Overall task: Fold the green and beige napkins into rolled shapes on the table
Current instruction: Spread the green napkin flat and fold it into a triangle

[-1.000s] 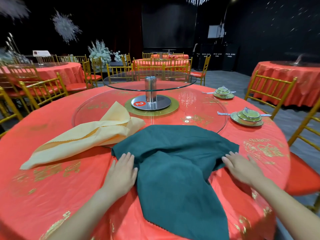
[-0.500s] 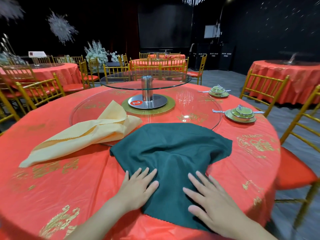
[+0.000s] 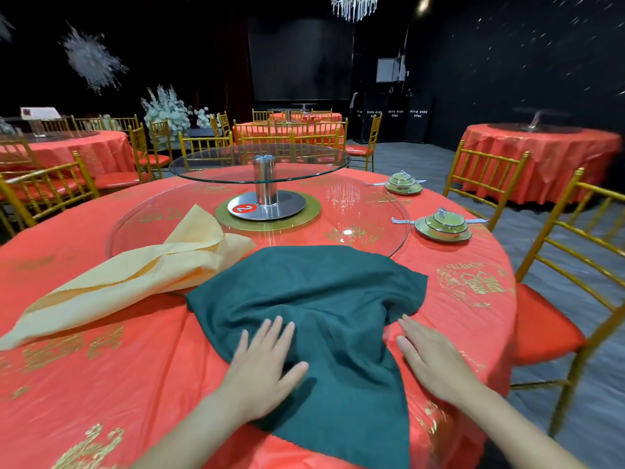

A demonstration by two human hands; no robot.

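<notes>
Here's the round table (image 3: 101, 384), red cloth with gold print, filling the lower frame. A glass turntable (image 3: 355, 211) sits at its centre. The beige napkin (image 3: 135, 279) sprawls at left, loosely folded, far end on the glass. The green napkin (image 3: 321, 299) spreads at centre, near corner over the table's edge. At right, on plates, stand the near lidded bowl (image 3: 443, 225) and the far lidded bowl (image 3: 404, 183).

One wide-angle camera sits on the person's head and faces forward and down across the round bench (image 3: 101, 384). It is close to the near rim: the left hand (image 3: 262, 363) and right hand (image 3: 433, 360) fill the lower frame, with both forearms entering from the bottom edge and the green napkin (image 3: 314, 299) directly below. The glass turntable (image 3: 260, 162) stands mid-frame. Farther off, gold chairs (image 3: 480, 177) and other red tables (image 3: 541, 157) curve toward the edges.
</notes>
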